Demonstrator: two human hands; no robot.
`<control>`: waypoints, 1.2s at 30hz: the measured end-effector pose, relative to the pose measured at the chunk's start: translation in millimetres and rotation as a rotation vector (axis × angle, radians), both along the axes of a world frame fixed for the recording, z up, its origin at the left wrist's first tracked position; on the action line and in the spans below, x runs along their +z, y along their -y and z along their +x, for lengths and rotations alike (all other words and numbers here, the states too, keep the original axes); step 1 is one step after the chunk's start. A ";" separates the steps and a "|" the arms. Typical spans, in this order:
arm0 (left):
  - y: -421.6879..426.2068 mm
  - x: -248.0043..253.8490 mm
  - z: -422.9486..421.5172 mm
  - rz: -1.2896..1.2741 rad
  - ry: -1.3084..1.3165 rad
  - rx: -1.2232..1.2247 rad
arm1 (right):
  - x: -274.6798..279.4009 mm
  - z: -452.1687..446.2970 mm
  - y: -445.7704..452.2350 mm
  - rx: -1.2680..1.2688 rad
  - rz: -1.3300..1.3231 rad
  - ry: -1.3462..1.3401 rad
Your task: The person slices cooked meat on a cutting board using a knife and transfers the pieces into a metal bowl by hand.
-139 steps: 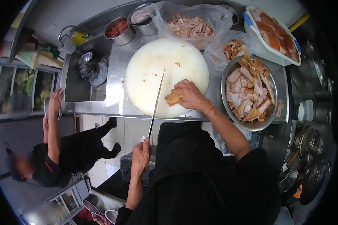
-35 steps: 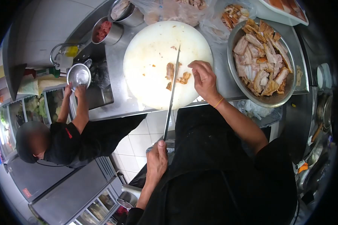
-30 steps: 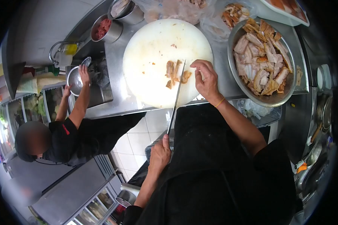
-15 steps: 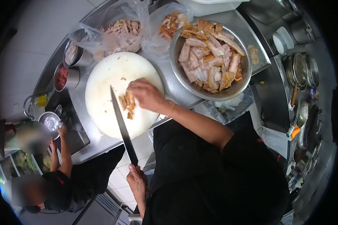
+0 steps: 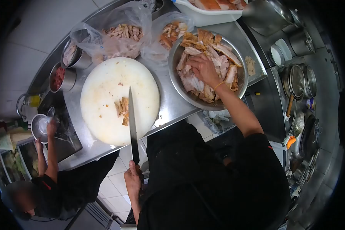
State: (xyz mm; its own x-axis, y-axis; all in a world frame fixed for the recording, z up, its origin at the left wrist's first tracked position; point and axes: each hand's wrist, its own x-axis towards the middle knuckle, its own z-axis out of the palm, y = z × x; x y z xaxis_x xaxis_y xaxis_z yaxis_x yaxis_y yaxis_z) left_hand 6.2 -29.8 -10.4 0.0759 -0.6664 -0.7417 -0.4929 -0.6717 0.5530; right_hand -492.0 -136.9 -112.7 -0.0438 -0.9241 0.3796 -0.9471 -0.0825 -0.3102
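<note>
My left hand (image 5: 133, 181) grips the handle of a long knife (image 5: 132, 128), its blade pointing away from me over the right part of a round white chopping board (image 5: 99, 84). Cut strips of browned pork (image 5: 122, 111) lie on the board just left of the blade. Inside a large perforated metal bowl (image 5: 176, 86), my right hand (image 5: 203, 69) has its fingers curled onto pieces of cooked pork (image 5: 218, 63). Its fingertips are partly hidden among the meat. Small brown crumbs dot the board.
Plastic bags of sliced meat (image 5: 124, 32) and browned strips (image 5: 174, 32) sit behind the board. A white tub (image 5: 203, 17) holds larger meat pieces. Left are a pot of red meat (image 5: 59, 78) and a co-worker's hands with a metal bowl (image 5: 39, 128) at a sink. Strainers (image 5: 296, 80) hang right.
My right hand has moved from beside the cut strips on the board into the metal bowl. The knife has shifted from the strips' left side to their right.
</note>
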 end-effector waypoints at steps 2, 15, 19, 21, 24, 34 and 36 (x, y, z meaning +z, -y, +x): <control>5.6 3.4 -4.2 0.001 0.026 0.021 | 12.6 -11.4 9.0 0.045 -0.008 0.132; 6.1 3.3 -11.4 0.012 0.039 0.059 | 63.0 -49.1 -42.1 -0.291 0.342 1.029; 8.0 -0.6 -8.3 0.001 0.020 0.037 | 67.4 -56.6 -65.8 -0.264 0.552 1.046; 8.3 0.8 -9.8 0.000 0.031 0.041 | 72.6 -48.2 -70.6 -0.270 0.628 0.779; 10.2 -3.5 -10.1 -0.033 0.020 0.022 | 61.6 -25.4 -69.2 -0.240 0.246 0.242; 14.8 -3.6 -14.9 -0.071 0.042 -0.006 | -14.1 23.3 28.8 0.080 0.045 -0.212; 10.8 -9.8 -13.0 -0.062 0.033 0.032 | -6.9 22.1 33.3 0.071 0.029 -0.086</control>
